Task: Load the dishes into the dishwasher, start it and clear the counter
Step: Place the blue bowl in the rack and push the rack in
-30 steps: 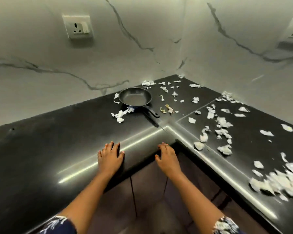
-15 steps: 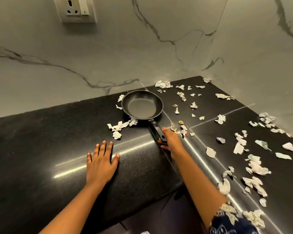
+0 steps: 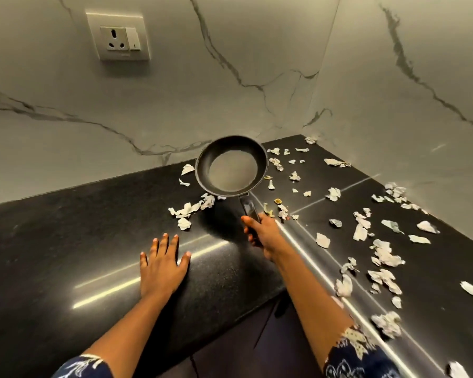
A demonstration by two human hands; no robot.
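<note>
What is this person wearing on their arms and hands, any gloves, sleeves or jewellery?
No gloves: the left hand and right hand are bare, with no ring, watch or bracelet showing. The forearms are uncovered. The left sleeve and right sleeve, at the bottom edge, are dark blue fabric with a white printed pattern.

Grey-veined marble walls (image 3: 230, 77) with a switched socket (image 3: 118, 36) meet above a glossy black corner counter (image 3: 52, 241).
</note>
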